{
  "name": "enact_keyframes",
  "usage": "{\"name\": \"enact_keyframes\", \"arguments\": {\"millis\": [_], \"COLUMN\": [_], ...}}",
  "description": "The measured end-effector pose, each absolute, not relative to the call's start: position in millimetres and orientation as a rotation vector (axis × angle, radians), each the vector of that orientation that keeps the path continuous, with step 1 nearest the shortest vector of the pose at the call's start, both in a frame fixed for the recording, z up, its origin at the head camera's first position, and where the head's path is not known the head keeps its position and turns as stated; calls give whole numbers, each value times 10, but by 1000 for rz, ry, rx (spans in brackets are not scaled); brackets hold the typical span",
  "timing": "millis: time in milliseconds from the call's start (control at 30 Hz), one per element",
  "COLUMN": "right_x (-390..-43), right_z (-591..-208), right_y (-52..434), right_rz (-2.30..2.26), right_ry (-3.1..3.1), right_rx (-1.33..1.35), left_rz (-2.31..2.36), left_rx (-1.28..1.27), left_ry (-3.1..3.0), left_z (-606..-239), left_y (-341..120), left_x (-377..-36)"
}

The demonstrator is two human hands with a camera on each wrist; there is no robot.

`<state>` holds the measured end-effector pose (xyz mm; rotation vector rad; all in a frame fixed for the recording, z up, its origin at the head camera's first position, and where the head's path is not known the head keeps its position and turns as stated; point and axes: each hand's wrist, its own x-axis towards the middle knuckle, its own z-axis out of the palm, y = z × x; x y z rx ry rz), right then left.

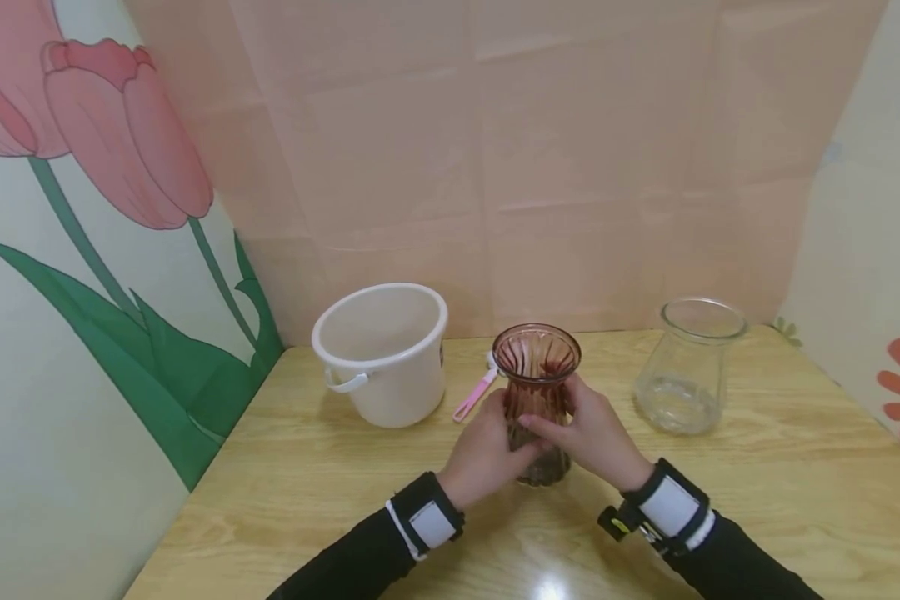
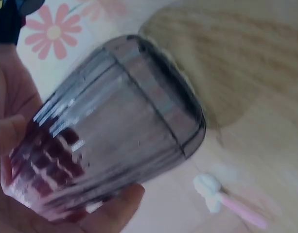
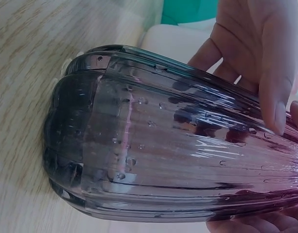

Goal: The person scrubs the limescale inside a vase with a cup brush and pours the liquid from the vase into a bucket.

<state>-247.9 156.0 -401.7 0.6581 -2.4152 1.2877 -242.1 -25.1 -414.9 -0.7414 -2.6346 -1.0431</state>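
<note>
both hands, left and right, wrapped round ribbed red vase, upright on table.

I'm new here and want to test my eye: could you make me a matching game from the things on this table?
Things:
1. ribbed vase
2. white bucket
3. clear glass vase
4. pink-handled brush

Places:
A. far left on the table
B. standing alone at the right
C. gripped by both hands
D. lying between bucket and ribbed vase

Pairs: 1-C, 2-A, 3-B, 4-D
</note>
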Motion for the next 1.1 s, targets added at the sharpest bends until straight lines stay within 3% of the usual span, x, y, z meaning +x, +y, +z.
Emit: {"name": "enact_keyframes", "arguments": {"millis": [400, 800, 1100], "right_x": [-2461, -2454, -2436], "right_z": [-3999, -3986, -3989], "right_y": [1552, 1556, 1543], "right_rz": [1284, 1296, 1304], "right_ry": [-2392, -2398, -2405], "right_rx": [665, 663, 653], "left_rz": [-932, -450, -115], "left_rx": [-670, -592, -629], "left_ry": [-2847, -2932, -2839], "left_z": [-3886, -4299, -4436], "left_y": [-562, -621, -557], "left_x": [-2619, -3223, -3335]}}
